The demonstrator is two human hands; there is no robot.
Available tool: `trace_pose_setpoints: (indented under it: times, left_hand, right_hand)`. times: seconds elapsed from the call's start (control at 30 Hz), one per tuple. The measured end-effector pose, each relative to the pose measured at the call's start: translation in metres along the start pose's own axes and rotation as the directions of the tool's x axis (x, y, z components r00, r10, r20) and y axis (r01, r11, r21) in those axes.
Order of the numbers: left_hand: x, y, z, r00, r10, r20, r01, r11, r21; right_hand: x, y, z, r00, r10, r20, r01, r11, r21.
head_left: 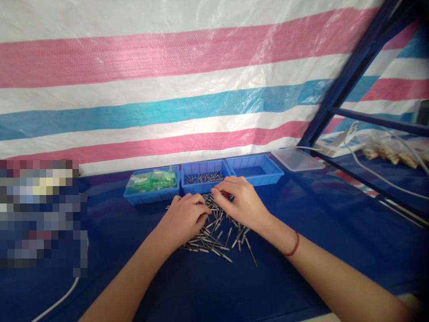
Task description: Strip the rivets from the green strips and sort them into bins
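A loose pile of blind rivets (pixel 214 243), thin pins with silvery bodies, lies on the blue tabletop (pixel 208 290). Over its left side rests my left hand (pixel 187 217), fingers curled down among the rivets with the thumb close to the forefinger. My right hand (pixel 241 202), with a red cord at the wrist, bends over the far right part of the pile. Its thumb and forefinger come together in a pinch. Whatever lies within either hand's fingers is hidden or too small to make out. Just beyond, a blue bin (pixel 205 185) contains more rivets.
To the left, another blue bin (pixel 134 197) holds green-and-clear plastic packets (pixel 154 179). A third blue bin (pixel 256 171) adjoins on the right, beside a clear plastic lid (pixel 296 159). A striped tarp (pixel 167 89) hangs behind; a blue metal frame (pixel 348 71) and white cable (pixel 375 167) are at right.
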State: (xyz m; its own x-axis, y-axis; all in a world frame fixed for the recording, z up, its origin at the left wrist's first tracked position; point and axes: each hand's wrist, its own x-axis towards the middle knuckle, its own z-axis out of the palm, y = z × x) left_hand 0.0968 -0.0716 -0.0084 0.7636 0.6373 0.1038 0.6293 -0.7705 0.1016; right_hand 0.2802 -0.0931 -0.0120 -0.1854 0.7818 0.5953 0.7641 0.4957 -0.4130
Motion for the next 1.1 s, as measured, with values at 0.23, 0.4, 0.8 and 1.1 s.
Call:
trace_pose_setpoints:
  times: [0.23, 0.4, 0.8, 1.1]
  left_hand:
    - [0.007, 0.007, 0.007, 0.999, -0.035, 0.009, 0.034, 0.99, 0.135]
    - [0.005, 0.006, 0.007, 1.0, -0.009, 0.006, 0.008, 0.984, 0.177]
    - [0.008, 0.007, 0.001, 0.999, -0.02, 0.032, 0.013, 0.979, 0.202]
    - [0.008, 0.0, 0.018, 0.996, 0.013, -0.083, -0.002, 0.991, 0.132]
  right_hand:
    - [-0.001, -0.002, 0.002, 0.999, -0.028, 0.017, 0.028, 1.0, -0.002]
    - [-0.001, 0.0, 0.003, 0.999, -0.032, 0.032, 0.033, 0.999, -0.01]
    - [-0.002, -0.002, 0.004, 0.997, -0.037, 0.067, 0.038, 0.999, -0.003]
    - [-0.002, 0.001, 0.004, 0.996, -0.034, 0.082, 0.035, 0.999, -0.015]
